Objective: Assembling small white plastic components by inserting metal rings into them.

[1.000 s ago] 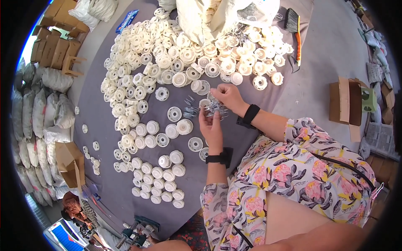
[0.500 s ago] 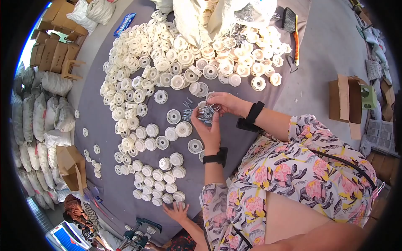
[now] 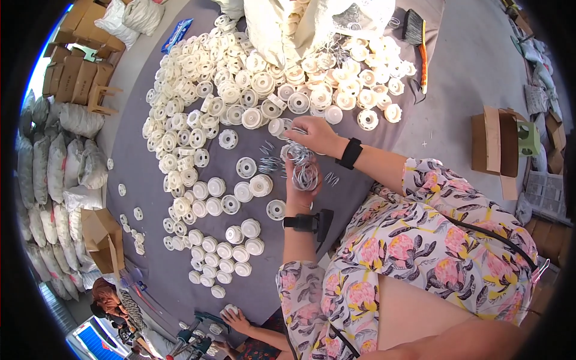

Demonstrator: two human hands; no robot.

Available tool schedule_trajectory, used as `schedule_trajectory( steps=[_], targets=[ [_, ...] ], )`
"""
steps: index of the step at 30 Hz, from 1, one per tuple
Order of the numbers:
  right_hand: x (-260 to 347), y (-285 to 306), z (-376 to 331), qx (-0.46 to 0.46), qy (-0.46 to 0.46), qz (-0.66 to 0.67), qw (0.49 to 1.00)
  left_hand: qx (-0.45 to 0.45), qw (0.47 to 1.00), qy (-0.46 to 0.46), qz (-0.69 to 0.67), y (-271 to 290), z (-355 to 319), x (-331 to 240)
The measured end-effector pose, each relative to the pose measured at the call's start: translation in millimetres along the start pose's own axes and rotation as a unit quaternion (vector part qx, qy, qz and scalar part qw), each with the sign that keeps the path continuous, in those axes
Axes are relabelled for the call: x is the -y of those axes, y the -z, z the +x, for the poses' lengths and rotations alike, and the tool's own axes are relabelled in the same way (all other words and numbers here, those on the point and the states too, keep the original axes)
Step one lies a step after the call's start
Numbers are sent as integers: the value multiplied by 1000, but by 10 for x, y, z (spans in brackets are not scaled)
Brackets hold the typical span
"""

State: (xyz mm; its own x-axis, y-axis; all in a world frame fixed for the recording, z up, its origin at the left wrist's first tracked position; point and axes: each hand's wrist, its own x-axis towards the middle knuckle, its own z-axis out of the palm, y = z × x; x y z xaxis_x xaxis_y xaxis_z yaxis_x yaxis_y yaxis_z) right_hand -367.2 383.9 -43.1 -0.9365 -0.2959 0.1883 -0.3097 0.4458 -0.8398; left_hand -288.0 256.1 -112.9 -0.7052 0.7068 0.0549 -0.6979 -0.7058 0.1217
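Note:
A bunch of silver coil springs (image 3: 305,171) rests in my left hand (image 3: 300,197), its fingers curled around them. Over the top of this bunch is my right hand (image 3: 318,135), fingers bent down and closed on the upper springs. Loose springs (image 3: 268,159) lie on the grey cloth just left of my hands, and a spring (image 3: 331,179) lies to their right. Round white plastic parts with ring-shaped centres surround the hands; one white ring (image 3: 246,167) sits left of the springs, another ring (image 3: 276,209) beside my left wrist.
A big heap of white plastic parts (image 3: 204,78) covers the far table, below a white sack (image 3: 264,30). Domed white parts (image 3: 226,251) stand in rows nearer. A co-worker's hand (image 3: 239,323) touches a white part near a green clamp-like tool (image 3: 210,318). A brush (image 3: 423,54) lies far right.
My left hand has turned, bringing the spring bunch into fuller view. My right hand has moved slightly left and up. The co-worker's hand has shifted left and nearer, toward the green tool.

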Motion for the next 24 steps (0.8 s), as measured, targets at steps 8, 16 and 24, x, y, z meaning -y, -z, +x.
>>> schedule_trajectory(
  steps=[8, 16, 24],
  targets=[
    [4, 52, -25, 79, -99, -1, 992, -370, 746, -164, 529, -413, 99, 102],
    [40, 141, 76, 244, 23, -58, 968, -174, 970, -89, 149, -577, -56, 99],
    [-130, 166, -67, 291, -210, 160, 920, -415, 587, -117, 685, -403, -8, -36]
  ],
)
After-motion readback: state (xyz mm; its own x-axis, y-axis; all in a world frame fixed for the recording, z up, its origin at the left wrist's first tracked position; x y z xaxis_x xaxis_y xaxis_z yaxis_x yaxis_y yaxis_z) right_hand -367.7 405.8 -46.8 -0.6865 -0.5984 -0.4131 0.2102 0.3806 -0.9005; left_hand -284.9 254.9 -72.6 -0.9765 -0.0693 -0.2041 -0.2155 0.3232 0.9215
